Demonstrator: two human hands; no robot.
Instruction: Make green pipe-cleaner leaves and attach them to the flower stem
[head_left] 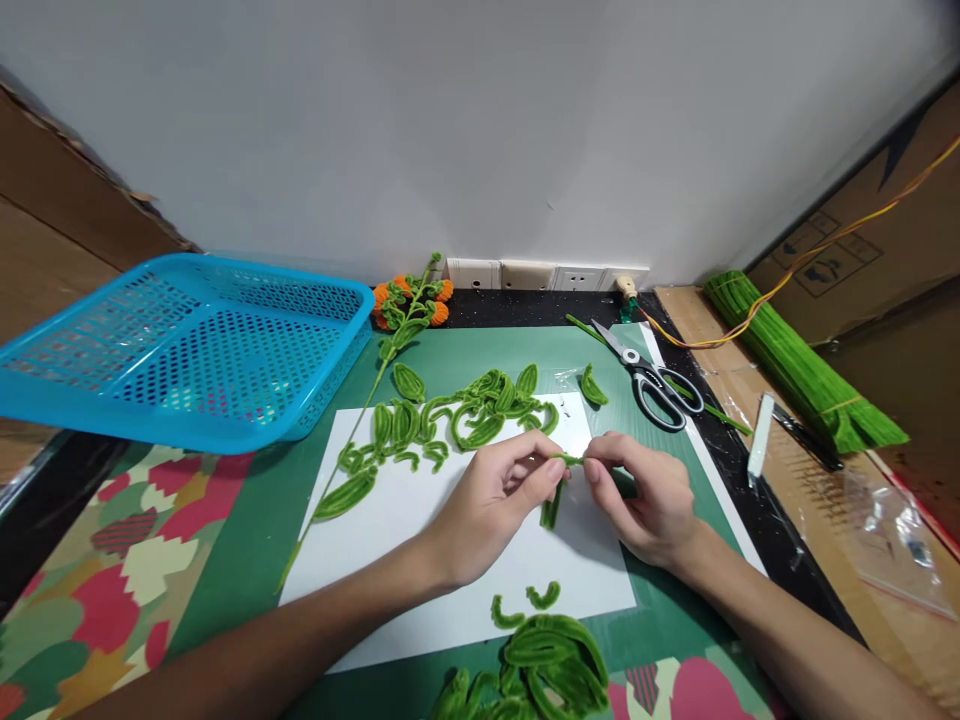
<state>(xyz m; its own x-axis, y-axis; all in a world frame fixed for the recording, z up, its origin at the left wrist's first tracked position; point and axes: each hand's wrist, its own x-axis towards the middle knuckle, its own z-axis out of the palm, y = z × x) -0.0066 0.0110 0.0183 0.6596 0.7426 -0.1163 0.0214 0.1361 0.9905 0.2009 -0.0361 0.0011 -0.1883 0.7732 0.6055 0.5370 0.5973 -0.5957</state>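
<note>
Over the right part of a white sheet of paper [420,610], my left hand [499,505] and my right hand [645,497] pinch a short green pipe cleaner [572,460] between them, one at each end. Another green fuzzy piece [550,510] shows just below my left fingertips; whether it joins the held one, I cannot tell. Looped green pipe cleaner leaves [405,425] lie in a cluster along the far edge of the paper. Nearer to me sits a second pile of green leaves [555,655], with two small curled pieces [543,596] beside it.
A blue perforated basket [300,425] stands at the left. An orange flower stem [401,335] lies beyond the paper. Scissors [652,385] rest on the green mat [487,345] at the right, near a bundle of green pipe cleaners [802,360] and a white-handled cutter [760,440]. Sockets [574,277] line the wall.
</note>
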